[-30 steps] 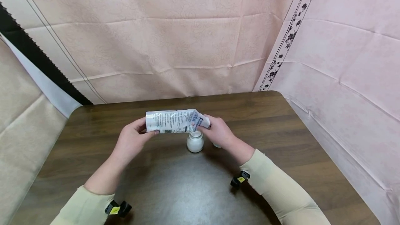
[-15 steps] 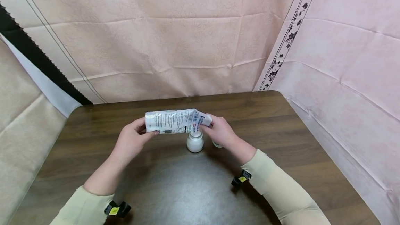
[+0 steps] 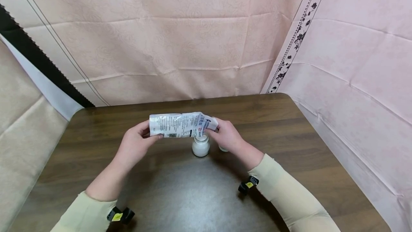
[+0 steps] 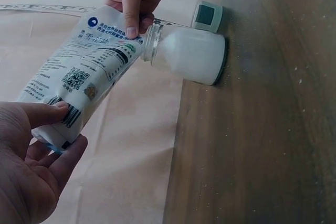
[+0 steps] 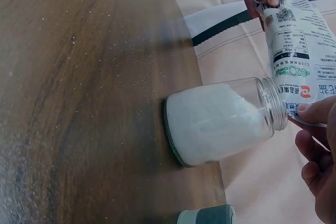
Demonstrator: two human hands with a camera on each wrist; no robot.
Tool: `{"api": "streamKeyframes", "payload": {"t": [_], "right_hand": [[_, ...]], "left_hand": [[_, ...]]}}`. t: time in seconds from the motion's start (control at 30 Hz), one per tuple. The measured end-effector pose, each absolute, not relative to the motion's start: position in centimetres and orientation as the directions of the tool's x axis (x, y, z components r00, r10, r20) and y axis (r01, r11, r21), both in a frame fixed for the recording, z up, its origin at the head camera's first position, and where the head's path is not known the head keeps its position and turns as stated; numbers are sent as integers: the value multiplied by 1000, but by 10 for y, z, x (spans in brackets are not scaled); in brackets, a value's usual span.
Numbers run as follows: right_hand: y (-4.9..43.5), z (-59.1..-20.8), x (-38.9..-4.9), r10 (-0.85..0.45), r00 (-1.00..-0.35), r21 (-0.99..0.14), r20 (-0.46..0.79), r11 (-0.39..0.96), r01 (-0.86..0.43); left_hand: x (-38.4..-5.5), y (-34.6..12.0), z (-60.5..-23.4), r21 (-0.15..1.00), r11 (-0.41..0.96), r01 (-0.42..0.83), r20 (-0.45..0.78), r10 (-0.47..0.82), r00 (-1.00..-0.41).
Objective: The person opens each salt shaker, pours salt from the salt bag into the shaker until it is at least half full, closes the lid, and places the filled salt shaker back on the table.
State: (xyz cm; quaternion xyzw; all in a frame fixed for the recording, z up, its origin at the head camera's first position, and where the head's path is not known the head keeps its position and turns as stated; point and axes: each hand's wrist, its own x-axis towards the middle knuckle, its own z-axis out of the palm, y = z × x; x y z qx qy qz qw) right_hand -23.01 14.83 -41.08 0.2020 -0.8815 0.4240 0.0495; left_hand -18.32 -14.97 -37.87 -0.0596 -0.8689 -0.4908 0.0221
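A white printed salt bag [image 3: 175,125] is held lengthwise over a glass jar [image 3: 201,149]. My left hand [image 3: 133,148] pinches the bag's left end between thumb and fingers. My right hand [image 3: 226,135] pinches the other end, just above the jar's mouth. In the right wrist view, the bag's corner meets the threaded rim of the jar [image 5: 220,121]. White grains fill much of the jar, heaped unevenly with a slope toward the rim. Whether grains are flowing is hidden by the bag.
Beside the jar, partly behind my right hand in the head view, lies a grey-green and white lid [image 4: 207,17]. Fine white specks dot the brown wooden table [image 5: 94,98]. Pale pink cloth [image 3: 193,46] hangs behind the table's far edge.
My right hand has shifted slightly to the right with the bag's end, mostly in the first half second. The left hand and the jar have stayed almost still.
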Motion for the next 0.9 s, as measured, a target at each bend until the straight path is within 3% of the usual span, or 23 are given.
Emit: {"api": "streamKeyframes", "payload": {"t": [0.53,0.9], "right_hand": [[148,-409,-231,-325,-911,-732,254,551,-401],[146,-399,-231,-343,-903,-719,259,556,-417]], "left_hand": [[-181,-150,-373,839,527,131,97,92,-991],[-181,-155,-385,882,459,110,86,73,-994]]}}
